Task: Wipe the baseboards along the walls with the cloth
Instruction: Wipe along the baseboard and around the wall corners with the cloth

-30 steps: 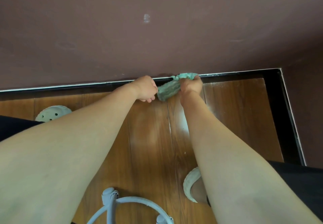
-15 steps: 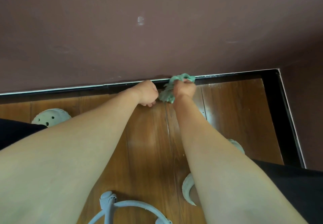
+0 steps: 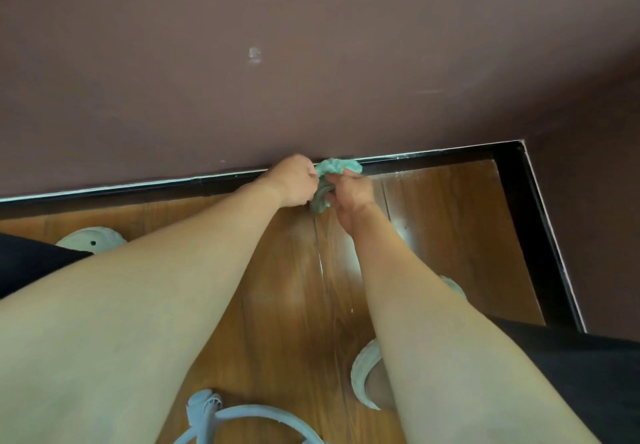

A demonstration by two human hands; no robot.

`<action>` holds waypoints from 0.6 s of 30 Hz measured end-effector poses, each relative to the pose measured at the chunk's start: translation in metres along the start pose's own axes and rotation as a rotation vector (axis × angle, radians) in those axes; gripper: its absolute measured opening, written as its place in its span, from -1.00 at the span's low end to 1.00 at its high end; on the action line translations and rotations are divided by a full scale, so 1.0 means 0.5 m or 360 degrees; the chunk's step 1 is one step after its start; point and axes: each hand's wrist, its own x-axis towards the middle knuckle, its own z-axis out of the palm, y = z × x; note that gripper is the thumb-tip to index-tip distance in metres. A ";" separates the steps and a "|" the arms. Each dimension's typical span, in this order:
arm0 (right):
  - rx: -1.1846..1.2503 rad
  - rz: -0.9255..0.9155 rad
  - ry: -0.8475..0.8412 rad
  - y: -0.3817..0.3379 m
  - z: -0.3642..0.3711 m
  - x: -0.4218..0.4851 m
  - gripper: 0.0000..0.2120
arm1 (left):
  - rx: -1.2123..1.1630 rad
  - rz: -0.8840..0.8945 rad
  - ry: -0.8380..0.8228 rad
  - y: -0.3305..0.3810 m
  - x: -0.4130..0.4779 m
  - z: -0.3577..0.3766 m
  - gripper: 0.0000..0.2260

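A crumpled green cloth [image 3: 334, 175] is bunched between both hands, its top against the black baseboard [image 3: 433, 163] at the foot of the brown wall. My left hand [image 3: 294, 180] is curled into a fist gripping the cloth's left side. My right hand [image 3: 353, 194] holds the cloth from the right, fingers curled round it, with a tail of cloth hanging below toward the floor. The baseboard runs left to right and turns at the corner [image 3: 519, 147] down the right wall.
Glossy wooden floor [image 3: 450, 236] lies below the baseboard. Pale sandals show at left [image 3: 93, 237] and lower middle [image 3: 363, 374]. A light-blue rounded plastic frame [image 3: 221, 416] sits at the bottom edge. Dark clothing covers my knees at both sides.
The cloth has gone from stretched out between the hands to bunched up. My right hand has drawn left and back toward my left hand; the view has shifted slightly.
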 end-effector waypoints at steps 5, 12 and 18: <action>0.0150 -0.0055 0.0050 -0.029 -0.046 -0.023 -0.80 | 0.0289 0.0040 -0.0094 0.031 -0.022 -0.021 -0.77; 0.0361 -0.0032 -0.0008 -0.019 -0.127 -0.104 -0.55 | 0.0611 0.0147 -0.0071 0.101 -0.098 -0.066 -0.78; 0.0387 -0.0104 0.0025 -0.014 -0.137 -0.131 -0.77 | 0.0653 0.0157 -0.0115 0.152 -0.135 -0.048 -0.72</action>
